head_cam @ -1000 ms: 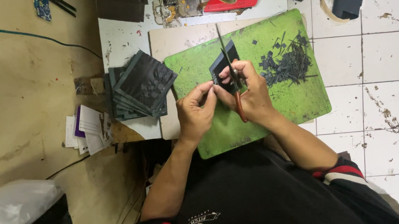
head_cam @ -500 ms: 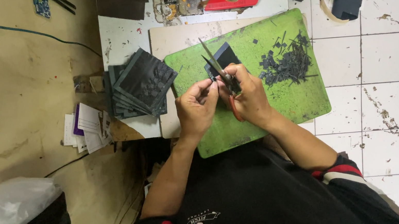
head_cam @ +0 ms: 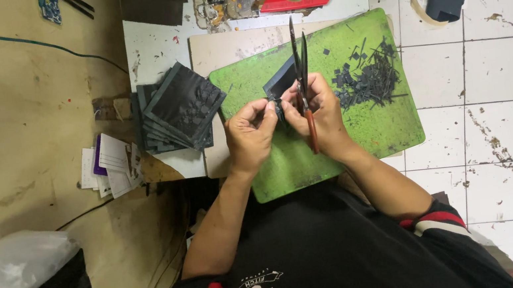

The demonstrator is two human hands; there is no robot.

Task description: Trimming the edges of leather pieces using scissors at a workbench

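Head view: right hand [head_cam: 323, 118] grips one pair of scissors [head_cam: 303, 84], blades parted, tips toward the worktop's far edge. Left hand [head_cam: 250, 135] pinches one small black sheet [head_cam: 280, 84] over the green mat [head_cam: 349, 137], mid-worktop. Risk: blades nicking fingertips close by. One stack of black sheets [head_cam: 178, 108] at left edge.

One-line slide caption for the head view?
Right hand holds open scissors, left hand pinches a black piece above a green mat strewn with scraps.
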